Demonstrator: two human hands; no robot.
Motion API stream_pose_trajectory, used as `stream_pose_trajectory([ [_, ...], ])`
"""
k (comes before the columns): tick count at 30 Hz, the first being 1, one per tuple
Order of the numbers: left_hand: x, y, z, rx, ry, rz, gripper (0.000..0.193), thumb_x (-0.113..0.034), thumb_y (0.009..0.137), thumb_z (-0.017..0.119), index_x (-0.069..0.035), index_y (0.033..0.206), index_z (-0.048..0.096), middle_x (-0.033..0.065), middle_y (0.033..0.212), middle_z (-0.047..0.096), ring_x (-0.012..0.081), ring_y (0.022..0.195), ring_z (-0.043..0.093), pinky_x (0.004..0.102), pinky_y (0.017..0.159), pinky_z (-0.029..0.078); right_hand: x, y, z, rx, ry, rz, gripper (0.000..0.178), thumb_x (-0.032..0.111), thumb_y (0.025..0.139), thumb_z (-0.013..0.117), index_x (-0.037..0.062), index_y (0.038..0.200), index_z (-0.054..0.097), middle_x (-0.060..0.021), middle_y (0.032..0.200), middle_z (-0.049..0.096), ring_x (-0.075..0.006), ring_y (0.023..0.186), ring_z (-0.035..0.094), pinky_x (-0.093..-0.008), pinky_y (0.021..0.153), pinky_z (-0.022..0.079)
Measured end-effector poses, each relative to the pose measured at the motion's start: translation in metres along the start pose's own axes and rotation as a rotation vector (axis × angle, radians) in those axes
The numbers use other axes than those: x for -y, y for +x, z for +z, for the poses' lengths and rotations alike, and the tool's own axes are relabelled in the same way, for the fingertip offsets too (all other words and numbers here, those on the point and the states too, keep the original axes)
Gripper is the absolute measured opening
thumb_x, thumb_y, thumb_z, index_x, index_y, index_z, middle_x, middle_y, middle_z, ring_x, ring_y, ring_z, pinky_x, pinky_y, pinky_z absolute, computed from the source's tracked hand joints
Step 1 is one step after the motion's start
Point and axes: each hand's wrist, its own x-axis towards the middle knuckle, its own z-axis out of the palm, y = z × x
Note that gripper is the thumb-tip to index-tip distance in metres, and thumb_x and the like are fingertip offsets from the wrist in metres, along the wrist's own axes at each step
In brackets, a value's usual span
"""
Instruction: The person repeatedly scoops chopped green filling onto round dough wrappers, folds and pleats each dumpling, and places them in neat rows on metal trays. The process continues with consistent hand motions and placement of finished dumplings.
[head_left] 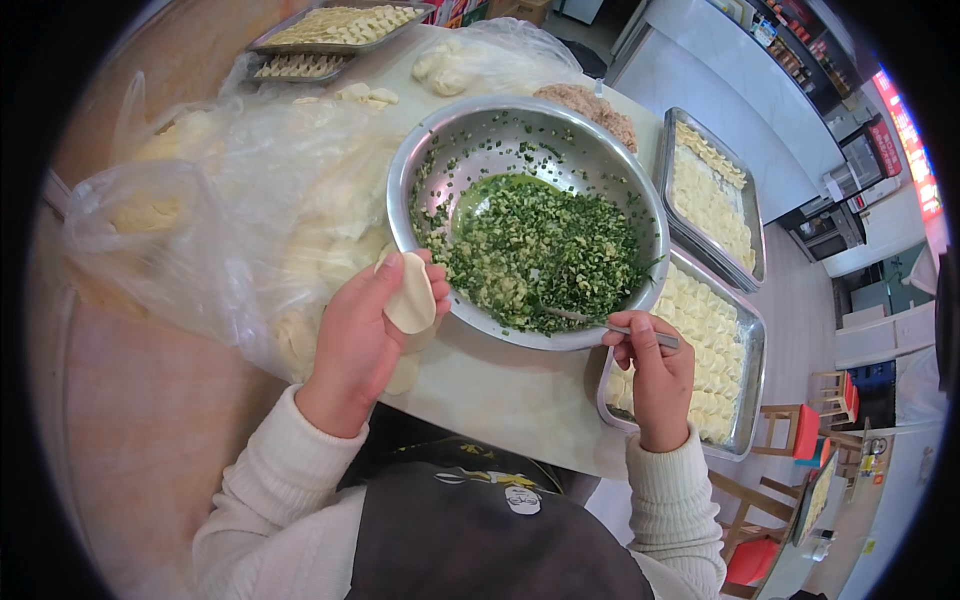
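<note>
My left hand (365,325) holds a round, flat dumpling wrapper (411,295) between thumb and fingers, beside the near left rim of a large steel bowl (402,180). Chopped green filling (545,235) with pale yellow bits lies in the bowl, with scraps stuck up its wall. In my right hand (655,365) is the handle of a thin metal utensil (625,329), gripped at the near right rim. Its tip reaches into the filling, so its shape there is hidden. More wrappers (405,373) lie on the table under my left hand.
Trays of shaped dumplings (690,350) stand along the right, a stacked tray (760,240) behind them. Clear plastic bags of dough (190,210) cover the left side. Minced meat (590,110) sits behind the bowl, and more filled trays (345,28) at the far left.
</note>
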Motion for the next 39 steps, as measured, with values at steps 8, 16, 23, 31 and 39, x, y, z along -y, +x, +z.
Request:
stream_pose_trajectory([
  [8,0.003,0.022,0.027,0.090,-0.325,-0.180,0.036,-0.021,0.104,0.037,0.008,0.124,0.046,0.0185,0.115,0.058,0.0280,0.104,0.060,0.0416,0.092,0.051,-0.007,0.001,0.000,-0.111,0.335,0.021,0.032,0.024,0.101,0.050,-0.0040,0.108,0.064,-0.0076,0.083,0.067,-0.0078,0.068,0.052,-0.0211,0.060,0.042],
  [16,0.029,0.038,0.065,0.148,-0.344,-0.214,0.036,-0.012,0.103,0.031,0.010,0.131,0.036,0.0211,0.125,0.052,0.0332,0.112,0.057,0.0479,0.101,0.047,-0.003,-0.024,0.013,-0.049,-0.319,-0.552,0.019,0.009,0.092,0.060,-0.0019,0.107,0.065,-0.0113,0.094,0.066,-0.0210,0.078,0.060,-0.0299,0.071,0.048],
  [23,0.034,0.048,0.072,0.036,-0.348,-0.264,0.036,-0.013,0.103,0.029,0.009,0.131,0.037,0.0238,0.124,0.052,0.0336,0.113,0.056,0.0466,0.100,0.047,-0.010,-0.024,0.018,0.095,-0.638,-0.894,0.035,-0.009,0.071,0.067,0.0010,0.105,0.066,-0.0123,0.094,0.063,-0.0302,0.082,0.061,-0.0363,0.070,0.050],
  [31,0.033,0.051,0.070,0.122,-0.304,-0.259,0.038,-0.017,0.104,0.028,0.009,0.131,0.038,0.0232,0.124,0.053,0.0333,0.112,0.057,0.0464,0.098,0.048,0.012,-0.022,0.019,-0.122,0.104,-0.192,0.022,0.013,0.099,0.053,-0.0046,0.104,0.064,-0.0102,0.090,0.067,-0.0119,0.075,0.059,-0.0252,0.066,0.049],
  [39,0.029,0.054,0.067,0.062,-0.266,-0.239,0.038,-0.019,0.105,0.028,0.008,0.128,0.042,0.0220,0.122,0.054,0.0315,0.108,0.058,0.0467,0.095,0.049,0.019,-0.020,0.004,-0.108,-0.046,-0.475,0.014,0.010,0.092,0.063,-0.0027,0.096,0.066,-0.0112,0.092,0.066,-0.0163,0.082,0.060,-0.0276,0.074,0.047],
])
